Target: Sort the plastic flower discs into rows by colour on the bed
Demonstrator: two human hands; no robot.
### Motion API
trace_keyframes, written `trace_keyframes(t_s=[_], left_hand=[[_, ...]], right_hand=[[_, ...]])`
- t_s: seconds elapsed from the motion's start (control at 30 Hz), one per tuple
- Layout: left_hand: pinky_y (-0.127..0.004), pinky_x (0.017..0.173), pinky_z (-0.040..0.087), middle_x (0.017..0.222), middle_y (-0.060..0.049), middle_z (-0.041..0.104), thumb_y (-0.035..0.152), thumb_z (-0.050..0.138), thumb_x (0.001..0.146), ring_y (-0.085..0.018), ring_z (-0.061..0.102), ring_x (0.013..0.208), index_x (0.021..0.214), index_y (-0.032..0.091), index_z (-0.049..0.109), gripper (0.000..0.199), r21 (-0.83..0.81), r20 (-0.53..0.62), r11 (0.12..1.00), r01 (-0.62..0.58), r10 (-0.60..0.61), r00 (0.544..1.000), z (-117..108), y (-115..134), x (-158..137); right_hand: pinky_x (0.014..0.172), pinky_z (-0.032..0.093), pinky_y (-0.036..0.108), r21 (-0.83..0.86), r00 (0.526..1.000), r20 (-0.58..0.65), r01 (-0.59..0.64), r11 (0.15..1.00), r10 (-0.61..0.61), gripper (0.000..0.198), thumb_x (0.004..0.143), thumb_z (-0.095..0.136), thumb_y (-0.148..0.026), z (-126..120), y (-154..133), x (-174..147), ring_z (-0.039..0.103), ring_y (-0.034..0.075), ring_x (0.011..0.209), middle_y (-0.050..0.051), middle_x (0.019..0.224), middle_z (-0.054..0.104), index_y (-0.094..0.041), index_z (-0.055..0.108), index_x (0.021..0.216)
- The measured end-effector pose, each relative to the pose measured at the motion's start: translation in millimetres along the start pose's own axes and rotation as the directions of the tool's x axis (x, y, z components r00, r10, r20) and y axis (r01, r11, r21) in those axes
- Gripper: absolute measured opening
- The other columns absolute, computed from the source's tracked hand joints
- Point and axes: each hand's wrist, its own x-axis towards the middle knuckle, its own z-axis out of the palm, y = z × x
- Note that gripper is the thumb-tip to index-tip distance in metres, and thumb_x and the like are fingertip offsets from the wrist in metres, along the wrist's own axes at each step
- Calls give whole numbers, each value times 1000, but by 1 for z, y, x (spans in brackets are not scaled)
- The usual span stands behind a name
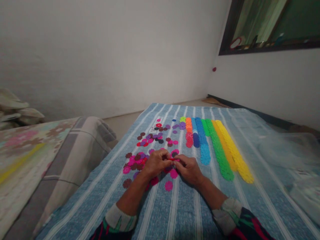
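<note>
Red piece (pixel 171 159) part-hidden btwn L hand (pixel 157 163) & R hand (pixel 188 167), both pinching it above striped cloth (pixel 160 216); clear plastic (pixel 287 150) cut off, R edge; loose discs (pixel 132 161) overlap, can't count; 1 yellow row (pixel 233 150).

Likely a home — floral bedding (pixel 21 138); striped cloth (pixel 185 213)

- Your left hand (pixel 158 163) is over the right side of the scattered discs (pixel 136 158); your right hand (pixel 188 168) is just beside it, nearer the disc rows (pixel 205 140).
- A held disc (pixel 171 159) sits between your hands, at the fingertips.
- The disc rows run away from you, right of the scattered discs, all on one cloth (pixel 105 193).
- Plastic bags (pixel 282 146) lie farther right.
- Draped furniture (pixel 80 143) stands left of the cloth; a wall (pixel 112 56) rises behind both.
</note>
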Motion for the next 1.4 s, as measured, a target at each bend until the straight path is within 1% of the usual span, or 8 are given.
trace_keyframes(t_s=[0.3,0.5,0.67,0.83,1.0,1.17,1.3,1.4], left_hand=[[-21,47,33,53,6,50,28,67,68,-8,44,47,70,16,60,14,-145,78,989,16,-5,997,9,-3,-2],[-25,62,42,69,0,63,26,60,74,-13,57,65,71,18,64,10,56,-57,996,-65,68,996,5,1,0],[-27,64,41,65,0,62,24,56,76,-15,57,66,65,19,62,13,158,-54,984,-76,85,995,4,0,1],[-27,63,40,65,0,61,22,53,77,-14,56,64,61,19,59,17,222,-18,967,-128,135,991,8,-5,2],[-27,65,40,67,-1,61,25,52,79,-15,57,66,65,19,60,17,252,-13,958,-139,147,989,9,-10,2],[-27,66,40,69,-1,62,24,52,80,-15,57,67,67,19,60,16,288,-10,948,-135,144,990,8,-11,2],[-27,67,40,70,-2,62,24,50,82,-15,58,69,67,18,59,18,295,5,944,-148,154,988,6,-12,2],[-26,68,41,70,-2,62,24,51,81,-15,58,70,68,18,60,17,304,5,941,-145,151,989,6,-13,2]], right_hand=[[62,44,23,-15,999,41,16,1000,-16,27,91,48,-32,-4,0,2,63,14,62,3,71,70,-20,72,89],[60,42,24,-183,986,-140,-115,976,90,27,90,51,-36,-20,19,12,63,15,60,4,72,72,-20,73,88],[63,40,26,-458,968,-198,-229,859,152,23,89,53,-32,-44,33,22,67,19,73,5,84,76,-24,75,90],[61,37,26,-604,972,-104,-231,763,213,22,91,55,-34,-62,34,38,66,19,75,4,86,75,-27,76,86],[59,34,26,-686,959,15,-196,701,282,24,92,55,-31,-59,30,57,66,19,74,7,84,74,-24,75,82],[59,35,25,-772,936,62,-175,610,347,26,94,52,-31,-52,28,63,67,19,77,10,87,75,-21,74,83],[61,37,26,-817,915,8,-226,530,402,26,96,48,-32,-52,24,62,69,21,80,12,90,74,-21,72,98],[62,38,26,-817,908,-30,-263,513,419,28,97,48,-34,-56,17,51,69,22,82,11,92,74,-22,68,113]])
